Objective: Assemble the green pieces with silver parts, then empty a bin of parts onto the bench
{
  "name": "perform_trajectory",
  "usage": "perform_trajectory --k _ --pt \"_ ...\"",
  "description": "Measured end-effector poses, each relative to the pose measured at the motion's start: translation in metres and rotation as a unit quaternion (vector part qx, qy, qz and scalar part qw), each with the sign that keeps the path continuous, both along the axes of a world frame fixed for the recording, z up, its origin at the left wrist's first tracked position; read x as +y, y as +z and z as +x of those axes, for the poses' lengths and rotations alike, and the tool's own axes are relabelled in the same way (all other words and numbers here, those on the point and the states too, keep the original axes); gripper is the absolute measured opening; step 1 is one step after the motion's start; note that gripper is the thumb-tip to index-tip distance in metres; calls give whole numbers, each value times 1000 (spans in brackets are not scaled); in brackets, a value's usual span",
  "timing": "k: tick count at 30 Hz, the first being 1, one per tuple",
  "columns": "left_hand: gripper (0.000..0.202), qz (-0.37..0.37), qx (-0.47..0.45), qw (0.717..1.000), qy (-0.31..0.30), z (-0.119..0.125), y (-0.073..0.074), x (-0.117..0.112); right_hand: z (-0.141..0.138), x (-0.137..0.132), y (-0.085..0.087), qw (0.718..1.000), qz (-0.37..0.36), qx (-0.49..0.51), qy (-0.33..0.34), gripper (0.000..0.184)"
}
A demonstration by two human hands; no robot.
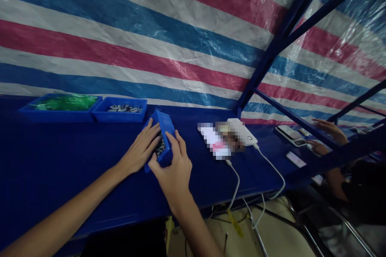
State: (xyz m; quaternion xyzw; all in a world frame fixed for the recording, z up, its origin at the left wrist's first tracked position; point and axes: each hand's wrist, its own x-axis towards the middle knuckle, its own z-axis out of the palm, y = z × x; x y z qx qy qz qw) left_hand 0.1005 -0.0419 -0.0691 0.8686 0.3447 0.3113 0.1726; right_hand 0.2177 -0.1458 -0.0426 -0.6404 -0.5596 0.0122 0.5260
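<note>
A small blue plastic parts bin (166,122) is tilted on the blue table, held between both hands. Small dark metal parts (161,147) lie inside it, partly covered by fingers. My left hand (141,146) grips its left side, fingers reaching over the rim. On the right, my right hand (174,168) clasps the near right end, with the thumb at the near edge and the fingers over the right wall. Close behind my left hand stands a second blue bin (120,117) of small silvery metal parts.
At the back left, another blue bin (60,116) holds a green plastic bag (64,102). A white power bank (243,131) and a blurred-out phone (214,140) with cables lie right. Beyond the blue frame post (265,64), a co-worker's hands (330,130) are near a scale (291,134).
</note>
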Motion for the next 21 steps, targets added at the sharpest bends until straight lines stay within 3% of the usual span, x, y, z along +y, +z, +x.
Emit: perform_trajectory --k 12,21 --pt "51 18 -6 1000 5 2 3 -1 -1 -5 4 998 -28 52 7 62" --pt "53 48 19 999 2 2 2 -2 0 -8 6 990 -33 132 35 87"
